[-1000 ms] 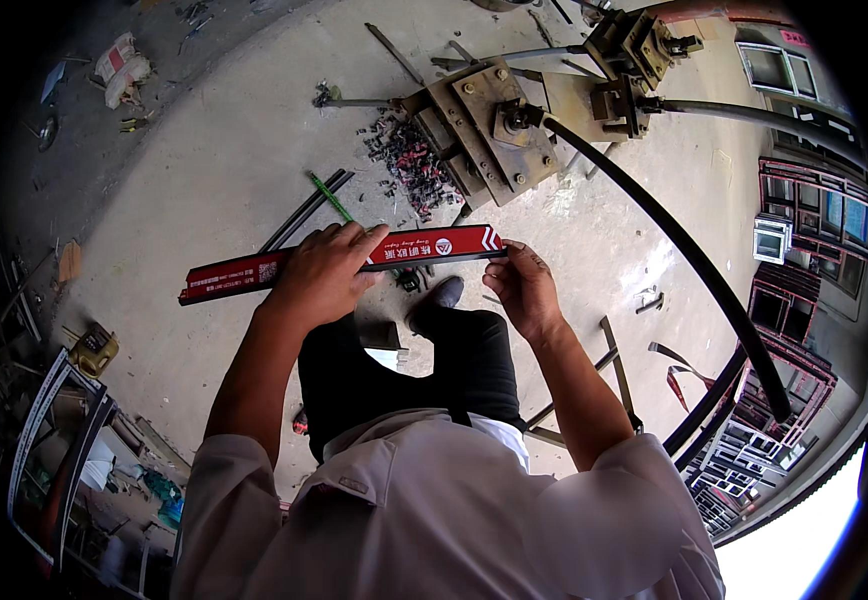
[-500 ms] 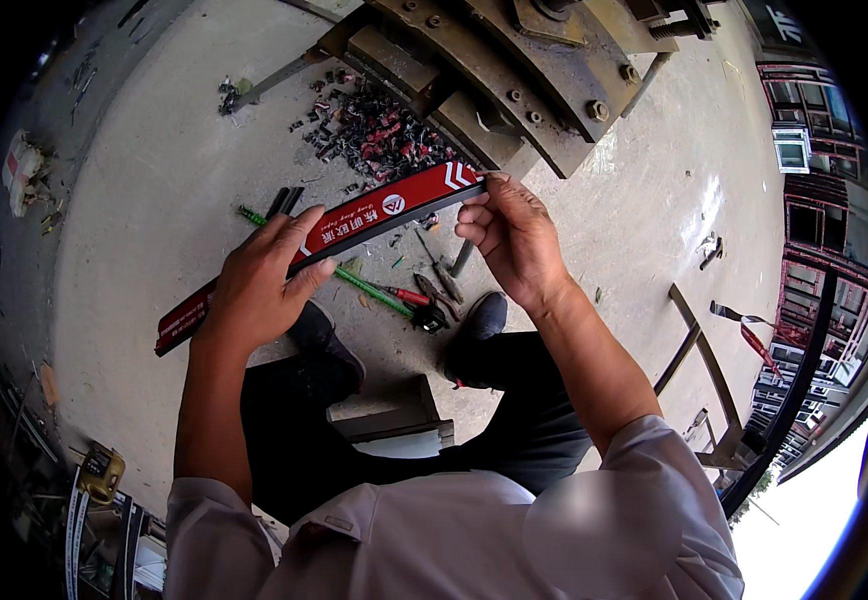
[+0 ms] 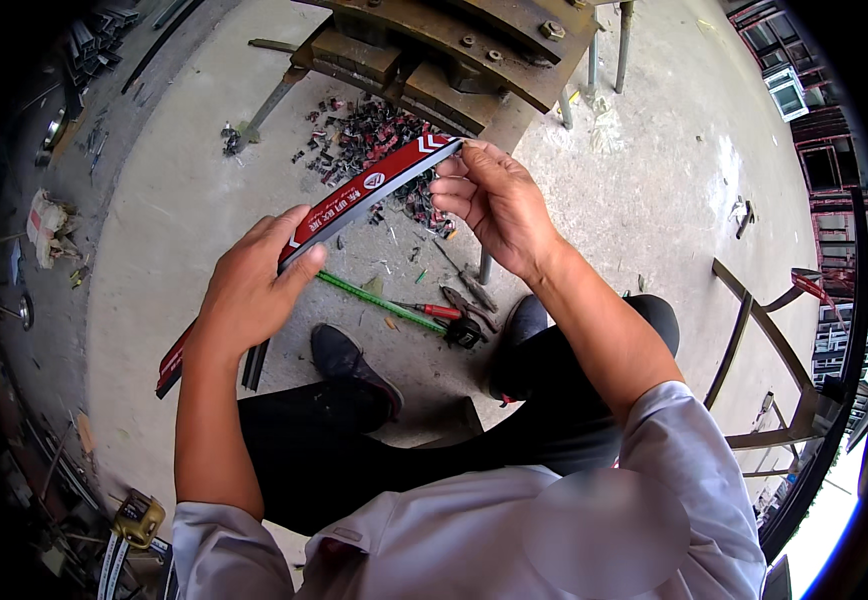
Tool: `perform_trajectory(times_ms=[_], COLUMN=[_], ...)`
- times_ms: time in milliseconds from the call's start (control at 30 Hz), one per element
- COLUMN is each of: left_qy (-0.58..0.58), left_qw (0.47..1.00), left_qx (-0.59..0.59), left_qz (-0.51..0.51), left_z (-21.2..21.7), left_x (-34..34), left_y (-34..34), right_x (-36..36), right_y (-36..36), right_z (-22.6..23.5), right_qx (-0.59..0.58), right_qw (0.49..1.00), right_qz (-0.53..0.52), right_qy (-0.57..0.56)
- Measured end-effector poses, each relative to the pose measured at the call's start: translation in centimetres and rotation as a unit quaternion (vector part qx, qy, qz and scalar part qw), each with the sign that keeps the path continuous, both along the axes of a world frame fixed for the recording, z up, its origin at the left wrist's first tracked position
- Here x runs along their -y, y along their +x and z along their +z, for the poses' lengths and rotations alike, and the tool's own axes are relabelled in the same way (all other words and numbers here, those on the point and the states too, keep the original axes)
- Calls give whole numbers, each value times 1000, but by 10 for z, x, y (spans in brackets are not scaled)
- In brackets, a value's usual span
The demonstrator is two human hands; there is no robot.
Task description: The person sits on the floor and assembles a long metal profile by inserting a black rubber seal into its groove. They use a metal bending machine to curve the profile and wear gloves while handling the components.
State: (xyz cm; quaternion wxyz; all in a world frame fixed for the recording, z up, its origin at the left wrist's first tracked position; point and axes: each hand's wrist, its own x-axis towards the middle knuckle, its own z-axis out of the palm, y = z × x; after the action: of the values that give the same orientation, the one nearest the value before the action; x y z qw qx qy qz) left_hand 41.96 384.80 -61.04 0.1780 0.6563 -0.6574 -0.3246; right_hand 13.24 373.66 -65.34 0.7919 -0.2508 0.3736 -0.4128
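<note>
A long, slim metal profile bar [image 3: 401,166] with a red printed film on its face slants across the view, its far right end raised. My left hand [image 3: 254,280] is closed around its middle, thumb on the near edge. At the far end my right hand [image 3: 489,195] pinches the tip between thumb and forefinger, its other fingers curled. A strip of the bar's bare grey side shows along its lower edge. Under it on the floor lie a green tape measure blade [image 3: 384,305] with a black case, a red-handled screwdriver [image 3: 442,311] and pliers [image 3: 471,292].
Ahead stands a heavy brown steel machine [image 3: 434,65] with bolted plates and legs. Red and black scraps [image 3: 349,140] are heaped below it. A metal frame [image 3: 739,345] stands at right. A yellow tape measure [image 3: 139,518] sits at lower left.
The bar has tilted more steeply, its left end lower and its grey side more exposed. Both hands keep their hold. The whole view has shifted, and my right knee has moved outward.
</note>
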Motion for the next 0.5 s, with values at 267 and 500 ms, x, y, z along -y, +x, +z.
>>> perform_trajectory(times_ms=[267,500], left_qy=[-24,-8], left_qw=[1000,1000], left_qx=[4,3], left_qz=[6,2], left_z=[4,4], left_x=[1,0], left_y=[-10,-13], right_x=[-21,-39], right_y=[-28,-53], right_z=[4,19], right_qx=[-81,-161], right_qw=[996,985], right_qz=[21,33], right_qy=[-21,-47])
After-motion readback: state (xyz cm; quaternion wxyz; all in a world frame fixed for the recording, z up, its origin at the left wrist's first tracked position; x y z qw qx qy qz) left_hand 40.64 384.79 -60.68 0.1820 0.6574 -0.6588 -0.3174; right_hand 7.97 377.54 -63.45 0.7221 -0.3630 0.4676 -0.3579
